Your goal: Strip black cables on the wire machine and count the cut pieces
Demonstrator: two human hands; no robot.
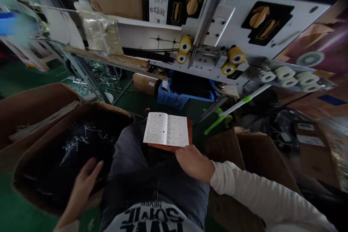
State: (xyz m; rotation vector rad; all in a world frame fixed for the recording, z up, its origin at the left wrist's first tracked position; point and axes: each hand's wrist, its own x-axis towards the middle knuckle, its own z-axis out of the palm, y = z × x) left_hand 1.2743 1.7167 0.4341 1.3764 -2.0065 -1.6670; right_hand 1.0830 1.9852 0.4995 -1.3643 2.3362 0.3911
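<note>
An open notebook [167,130] with white ruled pages and a red-brown cover lies on my lap, over dark grey trousers. My right hand [193,161] holds its near edge, fingers curled under the cover. My left hand [85,181] hangs at the inner edge of a cardboard box [24,159] on my left, fingers stretched out and slightly apart, holding nothing. The box is filled with black bundled parts with white ties [78,141].
A white machine panel [217,25] with yellow rollers [185,45] and white rollers [285,74] stands ahead. Under it sits a blue crate [174,98]. A green-and-white handled tool [225,114] leans nearby. Another cardboard box [239,156] is at my right.
</note>
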